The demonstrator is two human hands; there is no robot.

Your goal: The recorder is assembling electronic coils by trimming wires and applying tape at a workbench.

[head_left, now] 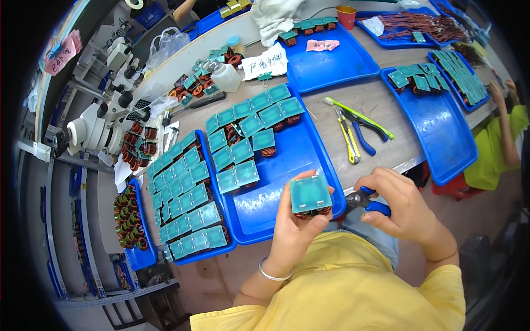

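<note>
My left hand (295, 226) is closed around a copper-wound coil with a green square circuit board (311, 194) on top, board side up. Small metal pins show near the board's corners. Just right of it, my right hand (406, 207) grips a pair of blue-handled cutting pliers (371, 202). The jaws point toward the coil and stand apart from it. Beyond my hands lies a blue tray (265, 215) with rows of similar board-topped coils (237, 172). To its left, a second blue tray (234, 243) is filled with more of them.
A yellow utility knife (348, 135), dark blue-handled pliers (361, 138) and green tweezers (359, 117) lie on the table. More blue trays (331, 69) stand at the back and right. Microscopes (88, 129) line the left. Another person in a green sleeve (505, 135) sits at far right.
</note>
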